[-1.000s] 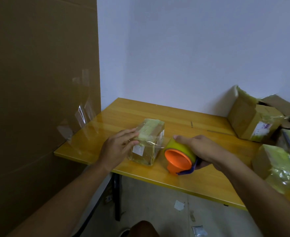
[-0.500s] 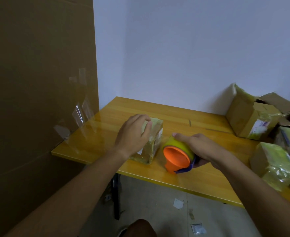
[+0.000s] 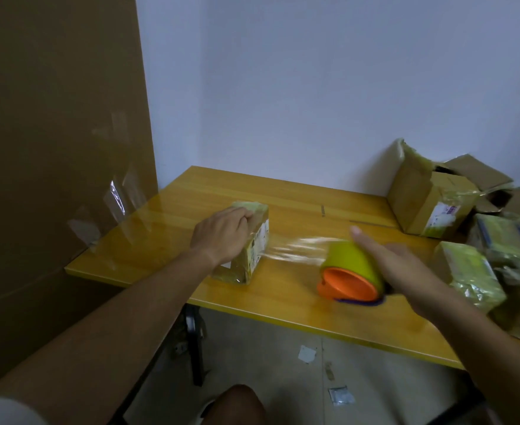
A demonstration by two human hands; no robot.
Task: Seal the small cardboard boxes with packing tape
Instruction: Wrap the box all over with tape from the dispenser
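Head view, one entry per item.

Small box [image 3: 254,237], centre-left of the frame, on the yellow wooden surface [image 3: 298,204]: already shiny with clear wrap on several faces, a printed label showing on its right end. Judged partly sealed, not finished.

Left hand [image 3: 220,233]: lies over the top near edge of the small box, fingers [image 3: 246,213] bent down onto it, pinning it in place.

Tape strip [image 3: 295,250]: a clear, glinting band stretched between the right end of the small box and the dispenser, uncut (so this pass is judged to be in hand).

Tape dispenser [image 3: 349,273], centre-right: yellow-green roll cover, orange core face, purple edge underneath; blurred.

Right hand [image 3: 393,265]: wrapped about the far side of the tape dispenser, forefinger stretched out along its top; the other fingers are hidden behind it.

Wrapped boxes [image 3: 464,274], right edge of the frame: at least two small ones with glossy greenish covering, judged already sealed; the exact count cannot be told through the blur.

Open carton [image 3: 430,207], upper right: larger, flaps torn up, labelled.

Left to do, as judged: lay the strip down, cut it, and check for any unsealed boxes in the pile.

Cardboard sheet [image 3: 53,133], left: upright, tape scraps stuck on.
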